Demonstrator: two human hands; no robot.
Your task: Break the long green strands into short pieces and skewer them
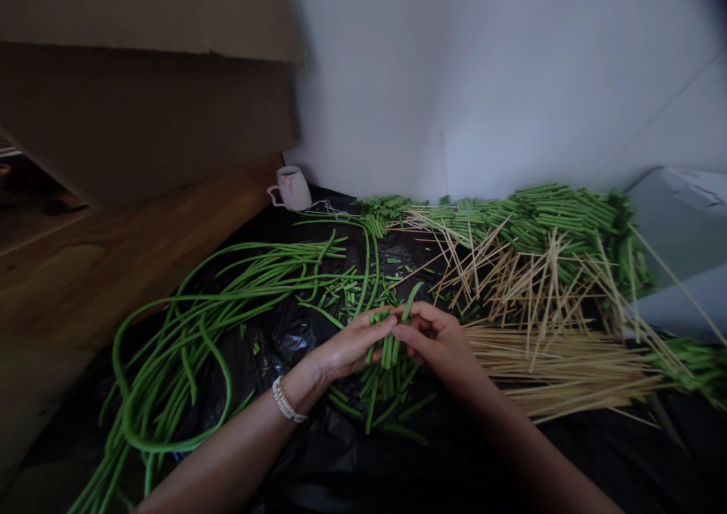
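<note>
My left hand (352, 341), with a beaded bracelet (285, 400) at the wrist, is closed around a few short cut pieces of green long bean (388, 351) lined up side by side. Against them my right hand (440, 338) pinches another long bean piece (412, 299), which sticks up past the fingertips. Both thumbs nearly meet over the row. Whether a skewer runs through the pieces is hidden by my fingers. Just below the hands lies a loose heap of cut bean pieces (372, 404) on black plastic sheeting (318, 468).
Uncut long beans (170, 370) sprawl at the left. Thin wooden skewers (556, 366) lie to the right, with more skewers (494, 272) crossed behind. Bean rows on skewers (568, 215) are stacked along the white wall (397, 82). A mug (294, 188) stands at the back; cardboard (141, 113) rises at left.
</note>
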